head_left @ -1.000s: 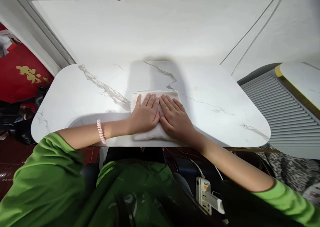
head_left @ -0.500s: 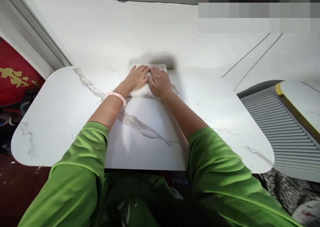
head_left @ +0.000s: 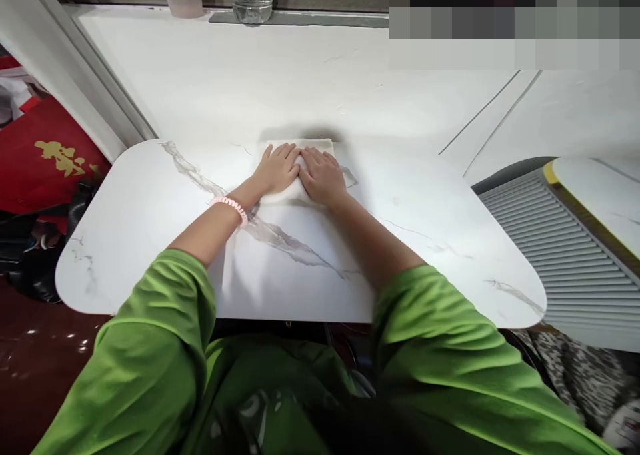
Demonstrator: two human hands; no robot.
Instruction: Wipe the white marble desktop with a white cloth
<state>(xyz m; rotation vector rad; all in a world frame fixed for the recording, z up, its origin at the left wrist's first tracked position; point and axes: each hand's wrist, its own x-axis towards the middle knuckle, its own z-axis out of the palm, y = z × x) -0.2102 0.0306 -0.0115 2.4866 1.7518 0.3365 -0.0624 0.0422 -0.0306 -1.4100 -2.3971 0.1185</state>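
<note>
Green sleeves (head_left: 165, 295) are stretched over the near edge of the marbled table (head_left: 450, 268). A pink coiled band (head_left: 233, 208) is worn behind the left hand (head_left: 277, 168). This and the right hand (head_left: 323, 177) are laid flat, side by side, fingers extended, on a white cloth (head_left: 294, 193), which is spread at the table's far edge, by the white wall (head_left: 300, 75). Beyond, a clear bottle (head_left: 253, 3) is stood upright on the ledge (head_left: 320, 20).

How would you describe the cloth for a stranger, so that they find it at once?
Start at the grey-veined white table. Near its far edge, the left hand and right hand rest on the cloth: soft-looking, off-white, without the table's veins.
</note>
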